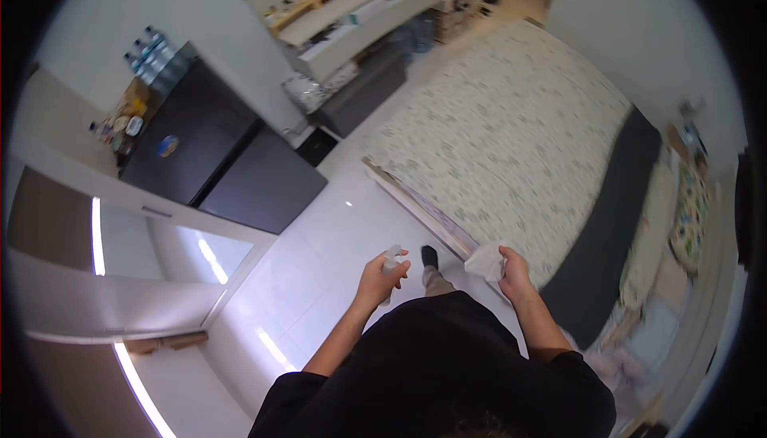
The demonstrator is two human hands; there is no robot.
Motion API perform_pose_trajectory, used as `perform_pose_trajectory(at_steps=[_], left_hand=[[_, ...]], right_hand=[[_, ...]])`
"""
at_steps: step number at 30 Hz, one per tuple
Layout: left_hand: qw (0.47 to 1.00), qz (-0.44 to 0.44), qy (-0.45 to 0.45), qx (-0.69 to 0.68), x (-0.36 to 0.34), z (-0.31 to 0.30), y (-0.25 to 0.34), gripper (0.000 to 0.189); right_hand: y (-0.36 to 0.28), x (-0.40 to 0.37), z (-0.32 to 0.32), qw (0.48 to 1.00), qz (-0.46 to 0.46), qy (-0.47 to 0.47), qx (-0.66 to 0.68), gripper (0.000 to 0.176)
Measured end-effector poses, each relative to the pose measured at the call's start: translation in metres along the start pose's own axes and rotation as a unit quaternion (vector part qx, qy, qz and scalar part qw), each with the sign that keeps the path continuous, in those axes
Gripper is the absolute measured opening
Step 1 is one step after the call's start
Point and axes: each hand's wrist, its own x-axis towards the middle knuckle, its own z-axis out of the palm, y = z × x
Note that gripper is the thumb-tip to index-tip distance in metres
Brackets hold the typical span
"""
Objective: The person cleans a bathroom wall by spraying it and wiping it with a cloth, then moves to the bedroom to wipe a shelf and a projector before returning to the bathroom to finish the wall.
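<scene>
My left hand is wrapped round a small translucent bottle, whose top pokes up between thumb and fingers. Its lower end shows beneath the hand. Over to the right, my right hand pinches a white cloth or tissue that sticks out to the left of the fingers. The cloth overlaps the near edge of the bed, which has a pale leaf-patterned sheet. Both hands are in front of my body, well apart from each other.
A dark fridge with water bottles on top stands at the left. Behind is a white shelf unit. A dark blanket and pillows lie on the bed's right end. Glossy tile floor runs between bed and mirrored cabinet.
</scene>
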Motion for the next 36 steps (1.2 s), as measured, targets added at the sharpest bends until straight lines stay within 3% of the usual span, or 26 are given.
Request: perform_pose_trajectory(at_steps=[2, 3, 4, 6, 8, 10, 12, 16, 17, 21, 23, 24, 25, 26, 27, 28, 29, 30, 31, 33, 34, 35, 36], left_hand=[[0.998, -0.009, 0.046, 0.036, 0.023, -0.029, 0.007, 0.032], [0.973, 0.062, 0.085, 0.206, 0.032, -0.042, 0.016, 0.034], [0.913, 0.123, 0.124, 0.370, 0.041, -0.053, 0.024, 0.036], [0.925, 0.082, 0.108, 0.355, 0.062, -0.083, 0.048, 0.037], [0.924, 0.086, 0.170, 0.332, 0.083, -0.113, 0.066, 0.037], [0.921, 0.090, 0.227, 0.304, 0.106, -0.145, 0.078, 0.038], [0.914, 0.108, 0.279, 0.275, 0.134, -0.172, 0.083, 0.038], [0.908, 0.098, 0.352, 0.204, 0.182, -0.233, 0.067, 0.038], [0.914, 0.082, 0.333, 0.218, 0.198, -0.253, 0.065, 0.042], [0.928, 0.052, 0.264, 0.257, 0.271, -0.347, 0.075, 0.044], [0.918, 0.136, 0.199, 0.316, 0.305, -0.387, 0.101, 0.044], [0.917, 0.141, 0.199, 0.317, 0.327, -0.409, 0.117, 0.044], [0.911, 0.163, 0.180, 0.333, 0.347, -0.423, 0.131, 0.045], [0.907, 0.182, 0.157, 0.347, 0.364, -0.433, 0.146, 0.046], [0.901, 0.217, 0.146, 0.347, 0.378, -0.443, 0.162, 0.045], [0.902, 0.214, 0.138, 0.348, 0.393, -0.449, 0.177, 0.045], [0.901, 0.239, 0.109, 0.345, 0.408, -0.455, 0.193, 0.045], [0.899, 0.264, 0.079, 0.341, 0.422, -0.459, 0.207, 0.045], [0.899, 0.264, 0.070, 0.342, 0.434, -0.462, 0.221, 0.045], [0.916, 0.243, 0.034, 0.316, 0.461, -0.460, 0.243, 0.046], [0.915, 0.250, 0.005, 0.317, 0.477, -0.457, 0.246, 0.046], [0.909, 0.279, 0.037, 0.307, 0.493, -0.454, 0.245, 0.045], [0.902, 0.309, 0.066, 0.294, 0.509, -0.448, 0.247, 0.044]], right_hand=[[0.003, 0.064, 0.028, 0.997, 0.052, 0.026, -0.047, 0.029], [0.003, 0.089, 0.050, 0.996, 0.066, 0.006, -0.062, 0.029], [0.000, 0.114, 0.074, 0.991, 0.042, 0.007, -0.126, 0.027], [-0.014, 0.170, 0.148, 0.977, 0.022, -0.031, -0.209, 0.025], [-0.020, 0.190, 0.229, 0.946, -0.012, -0.121, -0.299, 0.024], [-0.027, 0.220, 0.311, 0.932, 0.027, -0.168, -0.321, 0.022], [-0.026, 0.244, 0.385, 0.915, -0.004, -0.214, -0.341, 0.022], [0.006, 0.317, 0.475, 0.876, 0.012, -0.255, -0.409, 0.022], [0.014, 0.323, 0.493, 0.874, 0.011, -0.278, -0.398, 0.023], [0.049, 0.406, 0.494, 0.862, -0.025, -0.289, -0.416, 0.024], [0.030, 0.497, 0.430, 0.790, 0.028, -0.183, -0.585, 0.013], [0.017, 0.575, 0.368, 0.791, 0.023, -0.183, -0.584, 0.013], [0.015, 0.630, 0.297, 0.605, -0.225, -0.220, -0.731, 0.010], [-0.019, 0.602, 0.308, 0.296, -0.315, -0.240, -0.869, 0.014], [-0.046, 0.608, 0.272, 0.288, -0.342, -0.185, -0.875, 0.017], [-0.071, 0.568, 0.298, 0.373, -0.126, -0.036, -0.919, 0.020], [-0.098, 0.604, 0.234, 0.378, -0.121, -0.033, -0.917, 0.020], [-0.092, 0.627, 0.184, 0.519, -0.138, 0.125, -0.834, 0.024], [-0.093, 0.607, 0.201, 0.523, -0.132, 0.131, -0.832, 0.024], [-0.103, 0.559, 0.230, 0.738, -0.013, 0.255, -0.625, 0.024], [-0.105, 0.557, 0.232, 0.505, -0.027, 0.163, -0.847, 0.025], [-0.103, 0.552, 0.229, 0.223, -0.024, 0.051, -0.973, 0.027], [-0.099, 0.555, 0.239, 0.210, 0.019, 0.040, -0.977, 0.029]])
